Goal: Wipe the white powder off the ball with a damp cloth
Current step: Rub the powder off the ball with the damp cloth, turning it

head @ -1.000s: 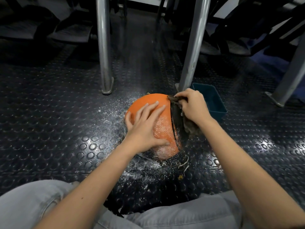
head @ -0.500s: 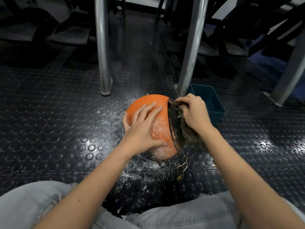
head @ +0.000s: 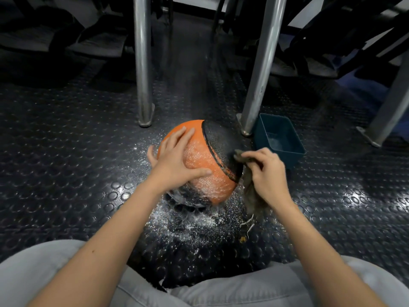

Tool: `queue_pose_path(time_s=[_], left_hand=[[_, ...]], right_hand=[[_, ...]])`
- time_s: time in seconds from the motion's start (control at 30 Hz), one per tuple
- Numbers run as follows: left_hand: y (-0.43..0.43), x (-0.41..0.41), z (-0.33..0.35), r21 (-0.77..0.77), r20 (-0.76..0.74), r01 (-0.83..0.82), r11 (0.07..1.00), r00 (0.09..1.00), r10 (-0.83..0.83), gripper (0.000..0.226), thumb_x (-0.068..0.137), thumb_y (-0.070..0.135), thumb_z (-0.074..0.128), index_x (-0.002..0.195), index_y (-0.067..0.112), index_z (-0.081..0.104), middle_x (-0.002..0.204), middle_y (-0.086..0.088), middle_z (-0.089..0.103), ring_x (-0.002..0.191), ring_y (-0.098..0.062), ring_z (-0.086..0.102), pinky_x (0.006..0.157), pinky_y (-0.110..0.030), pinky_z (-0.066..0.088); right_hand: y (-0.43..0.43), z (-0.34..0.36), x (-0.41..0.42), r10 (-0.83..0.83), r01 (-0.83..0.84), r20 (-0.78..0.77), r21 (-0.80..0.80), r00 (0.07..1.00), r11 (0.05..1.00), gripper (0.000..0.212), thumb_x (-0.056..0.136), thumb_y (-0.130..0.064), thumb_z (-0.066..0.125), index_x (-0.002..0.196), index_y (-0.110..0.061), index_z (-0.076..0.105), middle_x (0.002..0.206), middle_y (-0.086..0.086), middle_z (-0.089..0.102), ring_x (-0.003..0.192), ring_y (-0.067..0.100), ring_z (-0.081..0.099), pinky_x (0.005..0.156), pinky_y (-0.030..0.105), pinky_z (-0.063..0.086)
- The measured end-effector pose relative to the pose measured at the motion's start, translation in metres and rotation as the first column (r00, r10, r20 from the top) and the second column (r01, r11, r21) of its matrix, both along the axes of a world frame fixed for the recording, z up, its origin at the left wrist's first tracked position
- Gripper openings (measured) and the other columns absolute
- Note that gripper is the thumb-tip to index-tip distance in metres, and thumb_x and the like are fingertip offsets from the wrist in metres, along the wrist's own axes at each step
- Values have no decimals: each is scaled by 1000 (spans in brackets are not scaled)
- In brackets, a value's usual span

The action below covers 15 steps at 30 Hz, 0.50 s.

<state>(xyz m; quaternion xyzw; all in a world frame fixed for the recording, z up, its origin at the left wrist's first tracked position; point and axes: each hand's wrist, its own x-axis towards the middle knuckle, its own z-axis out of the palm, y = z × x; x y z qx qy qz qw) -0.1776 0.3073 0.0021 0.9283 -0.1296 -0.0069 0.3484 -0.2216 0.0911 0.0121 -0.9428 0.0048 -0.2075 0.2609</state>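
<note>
An orange and black ball (head: 205, 160) sits on the dark studded floor, its orange side speckled with white powder. My left hand (head: 177, 160) lies flat on top of the orange part, fingers spread. My right hand (head: 265, 173) pinches a brownish damp cloth (head: 252, 193) against the ball's black right side, and the rest of the cloth hangs down to the floor. White powder (head: 190, 220) is scattered on the floor in front of the ball.
A teal plastic tub (head: 280, 140) stands just right of the ball. Metal legs rise behind it, one at the left (head: 143, 85) and one at the right (head: 256, 85), with another at the far right (head: 385, 116). My knees in grey trousers (head: 221, 289) fill the bottom edge.
My right hand has dragged the cloth from the ball's top down its right side toward me. The black panel now shows. My left hand has stayed on the ball.
</note>
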Motion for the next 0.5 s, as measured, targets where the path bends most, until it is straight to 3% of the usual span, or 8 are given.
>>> queue_pose_path(time_s=[0.07, 0.17, 0.23, 0.37, 0.43, 0.5], left_hand=[[1, 0, 1, 9, -11, -13, 1000, 1000, 13, 101, 66, 69, 65, 148, 45, 11, 155, 22, 5, 141, -6, 7, 113, -49, -11], [1, 2, 1, 52, -6, -20, 998, 1000, 21, 87, 76, 69, 56, 147, 47, 11, 154, 21, 6, 140, -8, 9, 114, -49, -7], [2, 4, 0, 62, 5, -19, 998, 1000, 19, 82, 78, 69, 52, 147, 48, 12, 154, 20, 8, 140, -8, 10, 114, -50, -6], [1, 6, -1, 72, 42, -33, 997, 999, 30, 76, 80, 69, 51, 145, 50, 17, 150, 19, 16, 136, -9, 16, 113, -47, -3], [4, 8, -1, 48, 77, -52, 998, 996, 48, 63, 86, 64, 48, 143, 50, 25, 145, 19, 24, 132, -9, 21, 113, -44, 0], [6, 10, 0, 4, 113, -72, 997, 991, 71, 48, 92, 58, 44, 138, 50, 36, 134, 19, 35, 127, -8, 27, 110, -40, 3]], right_hand=[[9, 11, 12, 12, -14, 64, 28, 998, 1000, 25, 85, 3, 60, 99, -13, 72, 91, 2, 60, 89, 24, 50, 74, 15, 26], [28, 8, 16, 140, -136, 72, -61, 988, 989, 24, 87, 1, 59, 102, -12, 71, 90, 0, 57, 85, 18, 43, 70, 13, 25], [19, -4, 21, 112, -109, 64, -49, 992, 993, 24, 88, 1, 58, 104, -11, 71, 88, -3, 54, 85, 20, 44, 71, 13, 26], [-16, -12, 26, -49, 53, -58, 63, 997, 997, 26, 84, 4, 61, 102, -11, 72, 88, -4, 56, 95, 30, 58, 88, 31, 41], [-14, -2, 27, -43, 41, 10, 108, 999, 993, 27, 82, 5, 62, 100, -12, 72, 89, -6, 58, 96, 26, 60, 91, 36, 43], [-3, 9, 30, 44, -53, 84, 113, 995, 992, 28, 82, 5, 62, 100, -13, 72, 90, -7, 59, 92, 22, 57, 89, 32, 41]])
